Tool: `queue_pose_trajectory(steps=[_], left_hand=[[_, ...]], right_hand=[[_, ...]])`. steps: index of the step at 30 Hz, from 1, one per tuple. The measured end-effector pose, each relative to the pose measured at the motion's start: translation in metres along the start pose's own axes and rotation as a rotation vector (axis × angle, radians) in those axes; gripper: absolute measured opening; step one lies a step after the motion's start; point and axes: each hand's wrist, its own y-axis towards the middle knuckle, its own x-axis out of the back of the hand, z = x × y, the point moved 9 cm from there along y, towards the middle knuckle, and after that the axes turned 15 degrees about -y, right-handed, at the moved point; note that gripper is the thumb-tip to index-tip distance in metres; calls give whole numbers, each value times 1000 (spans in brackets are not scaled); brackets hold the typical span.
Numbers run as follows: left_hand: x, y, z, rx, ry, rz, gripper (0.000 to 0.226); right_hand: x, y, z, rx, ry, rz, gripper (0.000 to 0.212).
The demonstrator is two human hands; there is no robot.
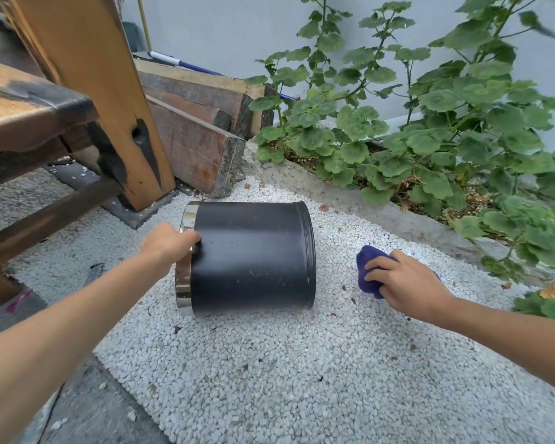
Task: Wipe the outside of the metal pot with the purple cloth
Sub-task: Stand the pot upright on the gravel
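— Where's the grip right now?

— The right hand (407, 283) has its fingers curled over the purple cloth (367, 272), bunching it against the white gravel (269, 379), a little way off from the pot's right end. The left hand (167, 243) is hooked over the shiny rim band (184, 283), fingers curled round the edge.

— And the metal pot (253, 261) itself?

— Lying on its side on the gravel, dark wall facing up, between the two hands. Cloth and pot aren't touching.

— So how should the wipe go?

— I'd say get a full wad in the palm first, then lay it flat on the wall. Long strokes from end to end, with the left hand holding the rim firm; a round pot on loose stones would likely roll. Turn it by the rim to reach the underside. The wooden bench leg (109, 123) and the plants (430, 139) stand clear.
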Motion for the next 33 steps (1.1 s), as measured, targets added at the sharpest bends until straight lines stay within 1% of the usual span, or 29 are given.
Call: queue_pose_trajectory(steps=[2,3,6,10,15,18,20,22,24,26,27,29,31,32,33], left_hand=[[-1,-5,-7,-21,-34,35,55],[-3,-9,-14,-47,-41,52,56],[-19,-26,-49,-171,-34,112,47],[-59,-55,-95,-320,-100,216,52],[-82,-77,-157,-465,-80,165,35],[-83,-81,-202,-572,6,203,26],[-82,-87,-228,-687,151,253,25],[-81,-91,-245,-810,315,255,24],[-76,-88,-252,-928,445,188,21],[-76,-85,-247,-1030,525,133,17],[-78,-83,-240,-1066,554,120,18],[-92,-78,-221,-1149,636,109,22],[-106,-73,-198,-1220,709,111,24],[-109,-69,-187,-1231,735,118,22],[-111,-66,-176,-1230,751,130,19]], right_hand=[[9,4,2,-3,33,-11,34],[14,6,2,-11,50,-23,35],[29,18,-3,-59,83,-62,39],[50,34,-18,-191,121,-143,35],[65,49,-34,-327,265,-215,33],[64,47,-32,-326,246,-213,32],[62,46,-26,-277,228,-180,31],[60,51,-25,-270,249,-173,31],[64,65,-35,-394,390,-210,32],[70,84,-47,-602,676,-263,34],[69,97,-48,-692,836,-256,34],[62,127,-38,-799,1126,-194,32],[49,147,-23,-880,1291,-120,20],[40,150,-16,-936,1333,-68,25],[27,150,-10,-979,1360,0,37]])
